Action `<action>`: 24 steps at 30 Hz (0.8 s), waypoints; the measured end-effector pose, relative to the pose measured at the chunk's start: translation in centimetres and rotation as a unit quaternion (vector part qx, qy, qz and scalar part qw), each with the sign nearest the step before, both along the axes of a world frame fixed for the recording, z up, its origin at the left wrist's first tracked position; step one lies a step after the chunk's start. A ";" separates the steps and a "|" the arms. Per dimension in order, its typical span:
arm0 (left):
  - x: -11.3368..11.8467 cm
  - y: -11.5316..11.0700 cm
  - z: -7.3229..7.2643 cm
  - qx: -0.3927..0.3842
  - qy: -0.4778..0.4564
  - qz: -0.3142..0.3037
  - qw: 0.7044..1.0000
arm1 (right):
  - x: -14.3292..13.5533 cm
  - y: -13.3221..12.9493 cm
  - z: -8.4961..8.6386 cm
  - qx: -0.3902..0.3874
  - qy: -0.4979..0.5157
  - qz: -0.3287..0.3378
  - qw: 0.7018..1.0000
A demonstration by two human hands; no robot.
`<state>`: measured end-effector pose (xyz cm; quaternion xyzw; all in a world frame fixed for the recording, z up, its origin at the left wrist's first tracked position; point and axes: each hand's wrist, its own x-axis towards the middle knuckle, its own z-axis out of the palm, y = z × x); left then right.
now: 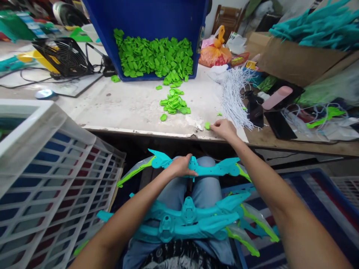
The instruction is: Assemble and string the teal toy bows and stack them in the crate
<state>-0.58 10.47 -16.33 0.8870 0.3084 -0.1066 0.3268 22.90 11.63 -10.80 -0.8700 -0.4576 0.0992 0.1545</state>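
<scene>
My left hand is wrapped round the middle of a teal bow-shaped plastic part with green and clear ends, held above my knees. Near the table edge, my right hand pinches a small green piece at its fingertips. More teal bow-shaped parts rest across my lap, below the held one. Further up the table lies a loose pile of green pieces, spilling from a tilted blue bin filled with the same pieces.
White strings lie right of the pile, near a black phone and a pink bottle. A cardboard box holds teal parts. A white crate stands at the left, with a black fan behind it on the table.
</scene>
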 end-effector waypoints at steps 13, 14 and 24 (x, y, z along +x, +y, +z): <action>-0.2 2.1 -2.6 -0.249 -0.124 0.098 0.956 | -2.5 -5.0 -2.1 0.209 0.015 0.376 0.903; -0.3 2.3 -3.0 -0.283 -0.131 0.118 0.943 | -3.8 -6.5 -2.7 0.200 0.033 0.407 0.891; 0.3 1.6 -2.8 -0.281 -0.144 0.142 0.938 | -8.3 -11.7 -8.2 0.154 0.093 0.379 0.908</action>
